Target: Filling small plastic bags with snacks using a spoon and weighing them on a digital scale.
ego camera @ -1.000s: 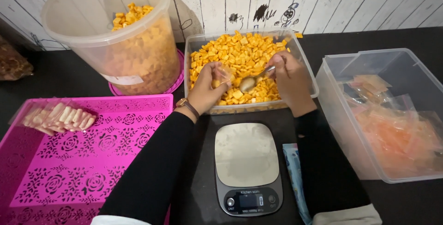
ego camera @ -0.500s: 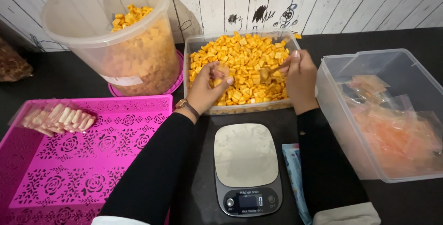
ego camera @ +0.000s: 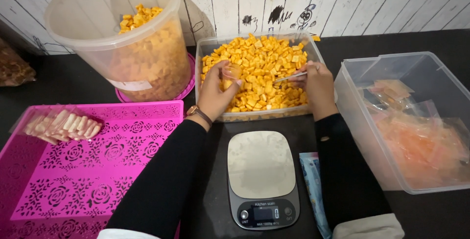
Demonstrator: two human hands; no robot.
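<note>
My left hand (ego camera: 215, 92) pinches a small clear bag (ego camera: 231, 72) over the rectangular clear tub of orange square crackers (ego camera: 259, 67); my right hand (ego camera: 317, 88) grips a metal spoon (ego camera: 290, 77). A grey kitchen scale (ego camera: 262, 178) sits just below, a pink perforated tray (ego camera: 98, 170) to its left

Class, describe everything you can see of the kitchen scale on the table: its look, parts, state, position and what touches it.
The kitchen scale lies flat on the dark table, straight in front of the person, between their two black sleeves. Its top is a pale, rounded, metal-looking weighing plate with nothing on it. Below that is a dark glossy panel with a small lit display and a round button on each side. The clear tub of orange crackers stands just behind it, and a blue packet lies at its right edge. Neither hand touches it.
</note>
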